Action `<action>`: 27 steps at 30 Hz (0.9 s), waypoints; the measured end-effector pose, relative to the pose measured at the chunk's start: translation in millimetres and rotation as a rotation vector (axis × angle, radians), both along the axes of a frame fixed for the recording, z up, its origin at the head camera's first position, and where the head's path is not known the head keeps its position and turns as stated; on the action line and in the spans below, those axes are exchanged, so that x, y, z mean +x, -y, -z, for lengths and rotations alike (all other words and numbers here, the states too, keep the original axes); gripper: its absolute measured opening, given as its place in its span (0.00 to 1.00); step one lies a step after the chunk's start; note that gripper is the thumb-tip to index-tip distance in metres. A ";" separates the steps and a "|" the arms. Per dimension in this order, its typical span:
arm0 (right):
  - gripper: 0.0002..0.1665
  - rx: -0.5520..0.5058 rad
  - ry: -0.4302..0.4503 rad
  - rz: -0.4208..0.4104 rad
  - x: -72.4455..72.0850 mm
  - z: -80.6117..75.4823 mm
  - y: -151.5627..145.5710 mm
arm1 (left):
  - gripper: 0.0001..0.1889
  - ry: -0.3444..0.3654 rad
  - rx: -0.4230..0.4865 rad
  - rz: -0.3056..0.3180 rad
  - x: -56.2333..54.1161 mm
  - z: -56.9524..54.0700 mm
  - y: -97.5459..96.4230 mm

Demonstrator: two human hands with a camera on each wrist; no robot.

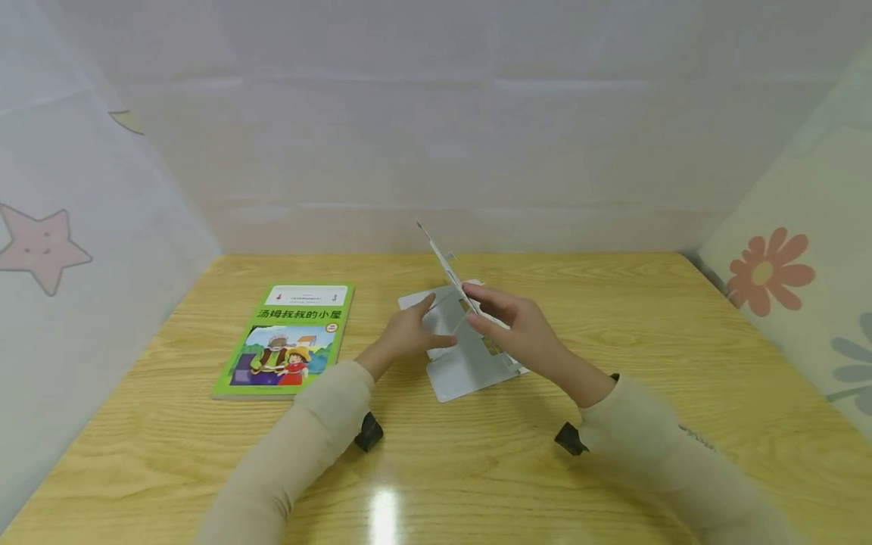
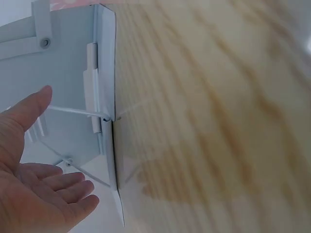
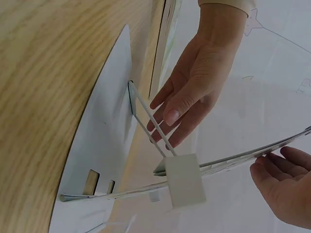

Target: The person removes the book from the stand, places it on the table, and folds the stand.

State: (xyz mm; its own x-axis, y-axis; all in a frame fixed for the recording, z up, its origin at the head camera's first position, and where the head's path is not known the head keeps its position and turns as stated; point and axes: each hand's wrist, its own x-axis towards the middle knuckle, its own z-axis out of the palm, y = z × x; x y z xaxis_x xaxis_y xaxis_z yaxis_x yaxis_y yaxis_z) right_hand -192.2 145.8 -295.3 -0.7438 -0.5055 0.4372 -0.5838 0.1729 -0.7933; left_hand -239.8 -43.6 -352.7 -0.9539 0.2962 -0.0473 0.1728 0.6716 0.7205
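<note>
A white metal folding book stand (image 1: pixel 463 372) lies on the table, its base plate flat and its back panel (image 1: pixel 444 266) tilted up. Thin wire arms (image 3: pixel 153 119) link the two parts. My right hand (image 1: pixel 521 329) holds the back panel at its near edge, fingertips and thumb bent against it. On the other side, my left hand (image 1: pixel 405 333) reaches over the base plate with thumb and fingers spread. In the left wrist view that hand (image 2: pixel 34 184) has nothing in its palm, and its fingers lie close to the wire.
A green picture book (image 1: pixel 286 341) lies on the wooden table (image 1: pixel 654 318) to the left of the stand. Pale cloth walls (image 1: pixel 436 151) with printed stars and flowers enclose the back and sides.
</note>
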 end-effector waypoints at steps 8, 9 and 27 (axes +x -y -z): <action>0.22 -0.033 0.028 0.107 9.3 8.1 -1.7 | 0.46 -0.056 -0.086 0.062 -2.1 6.4 -1.3; 0.22 -0.034 0.032 0.121 9.9 8.7 -1.8 | 0.45 -0.063 -0.096 0.065 -2.5 7.1 -1.1; 0.17 -0.042 -0.174 0.220 19.5 10.7 3.6 | 0.47 -0.106 -0.159 0.138 -6.1 17.5 9.5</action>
